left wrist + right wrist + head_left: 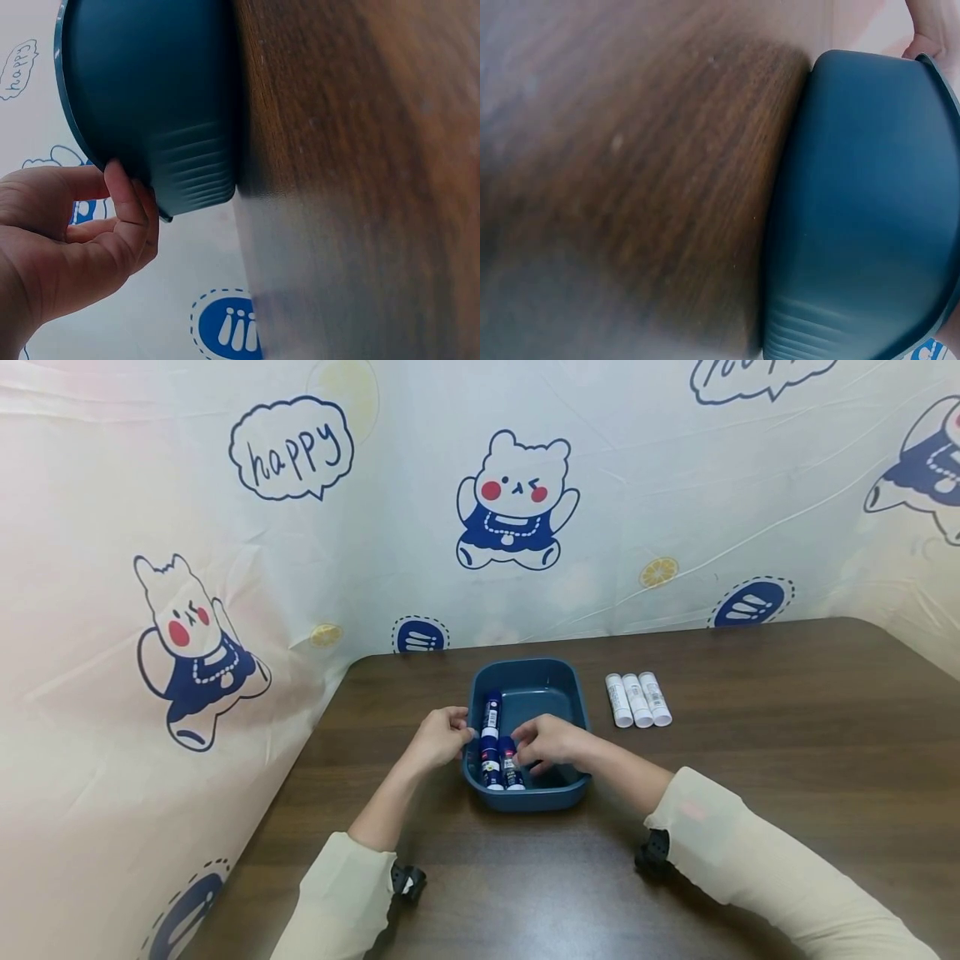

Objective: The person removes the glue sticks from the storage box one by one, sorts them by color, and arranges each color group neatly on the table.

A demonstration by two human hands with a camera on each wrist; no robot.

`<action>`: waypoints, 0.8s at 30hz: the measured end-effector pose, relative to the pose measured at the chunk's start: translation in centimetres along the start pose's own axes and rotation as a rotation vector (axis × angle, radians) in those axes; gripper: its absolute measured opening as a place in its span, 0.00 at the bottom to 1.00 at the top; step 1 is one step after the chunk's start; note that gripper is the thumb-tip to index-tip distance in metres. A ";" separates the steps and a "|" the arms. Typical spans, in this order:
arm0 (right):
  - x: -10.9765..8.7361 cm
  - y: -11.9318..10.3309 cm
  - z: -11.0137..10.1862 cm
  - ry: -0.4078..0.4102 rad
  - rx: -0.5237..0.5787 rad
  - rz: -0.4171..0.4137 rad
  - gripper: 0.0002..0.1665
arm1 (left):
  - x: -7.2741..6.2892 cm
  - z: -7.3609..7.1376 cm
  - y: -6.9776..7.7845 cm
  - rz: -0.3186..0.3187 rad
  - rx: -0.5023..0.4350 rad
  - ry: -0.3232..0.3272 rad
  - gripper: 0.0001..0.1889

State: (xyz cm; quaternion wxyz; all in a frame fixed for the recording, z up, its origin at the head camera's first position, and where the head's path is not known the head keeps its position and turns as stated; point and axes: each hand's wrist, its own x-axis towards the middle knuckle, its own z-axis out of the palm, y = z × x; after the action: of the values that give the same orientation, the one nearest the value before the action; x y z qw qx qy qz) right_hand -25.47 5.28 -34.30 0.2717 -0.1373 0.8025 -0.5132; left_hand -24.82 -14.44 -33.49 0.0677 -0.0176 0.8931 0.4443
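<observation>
A dark teal plastic bin (551,706) stands on the table. Its left rim is pinched between the thumb and fingers of my left hand (441,739), seen close in the left wrist view with the fingers (129,202) on the outer wall. Inside, along the left wall, two dark blue glue sticks (491,718) lie end to end. Beside the nearer one is another blue glue stick (512,768). My right hand (553,742) reaches over the right rim into the bin, fingers loosely bent and parted, tips right at that glue stick's side. In the right wrist view the bin wall hides most of this hand.
Three white glue sticks (637,700) lie side by side on the brown wooden table (757,743), right of the bin. A printed cloth (615,518) hangs behind the table and along its left side. Each forearm wears a black wrist camera (654,852).
</observation>
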 end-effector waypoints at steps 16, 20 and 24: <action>0.5 0.1 0.4 -0.021 0.010 0.066 0.35 | -0.2 -0.1 0.3 -0.015 0.003 -0.005 0.23; 0.8 0.1 0.5 -0.064 -0.026 0.078 0.39 | -0.1 -0.1 0.3 -0.007 0.009 -0.003 0.23; 1.0 0.1 0.7 -0.091 -0.066 0.072 0.42 | -0.1 -0.1 0.3 -0.003 0.019 -0.002 0.23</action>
State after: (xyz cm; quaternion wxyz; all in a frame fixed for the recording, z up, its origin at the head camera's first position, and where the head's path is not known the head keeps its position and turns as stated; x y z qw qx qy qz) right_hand -25.90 4.35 -34.93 0.3214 -0.1402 0.8102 -0.4696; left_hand -24.79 -14.33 -33.22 0.0696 -0.0179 0.8972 0.4357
